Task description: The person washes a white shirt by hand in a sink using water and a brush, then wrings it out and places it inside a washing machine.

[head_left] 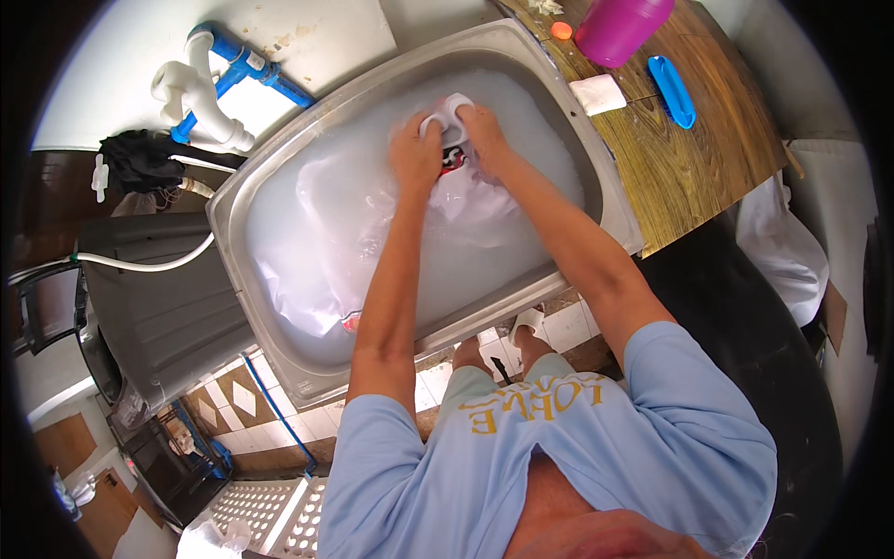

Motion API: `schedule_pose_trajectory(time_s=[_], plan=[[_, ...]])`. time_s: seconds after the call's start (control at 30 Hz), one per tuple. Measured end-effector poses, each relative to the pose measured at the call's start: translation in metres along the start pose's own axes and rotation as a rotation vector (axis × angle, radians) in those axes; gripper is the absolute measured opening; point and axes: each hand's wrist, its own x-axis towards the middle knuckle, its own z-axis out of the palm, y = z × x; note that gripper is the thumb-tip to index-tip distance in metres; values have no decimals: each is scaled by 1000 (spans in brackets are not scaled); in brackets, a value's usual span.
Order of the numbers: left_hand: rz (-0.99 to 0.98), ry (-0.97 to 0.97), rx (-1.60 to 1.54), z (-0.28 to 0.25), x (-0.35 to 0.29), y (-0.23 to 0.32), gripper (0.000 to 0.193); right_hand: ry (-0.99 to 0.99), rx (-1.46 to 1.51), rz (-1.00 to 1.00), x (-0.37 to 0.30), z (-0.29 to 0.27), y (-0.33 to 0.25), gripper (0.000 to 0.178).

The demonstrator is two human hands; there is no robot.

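Observation:
Cloudy, whitish water fills a large metal sink (223, 210), and a white garment (321, 210) spreads through it, partly under the surface. My left hand (416, 151) grips a bunched part of the garment near the far side of the basin. Close beside it, my right hand (481, 132) is closed on the same bunched white cloth, which folds up between the two hands. A red and black patch (453, 160) shows on the fabric just below my fingers. A small red mark (351, 321) is on the cloth at the near edge. Some fingertips are hidden in the folds.
Right of the sink, a wooden counter (689, 149) holds a blue brush (672, 91), a white block (598, 94), an orange cap (561, 31) and a magenta container (622, 30). White and blue pipes (244, 63) stand behind on the left. A dark grey lidded bin (163, 298) is at left.

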Motion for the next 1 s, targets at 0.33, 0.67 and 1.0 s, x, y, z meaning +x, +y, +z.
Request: schedule_pose_trajectory(time_s=[0.33,0.67,1.0], plan=[[95,75,68,-4,25,49,24,22,528,485,-38,5,-59,13],[-167,-86,-325,14,45,29,26,132,407,155,-18,0,-35,21],[258,-281,133,-66,-19,-19,58,-29,-1371,34,-127,-75,-59,90]])
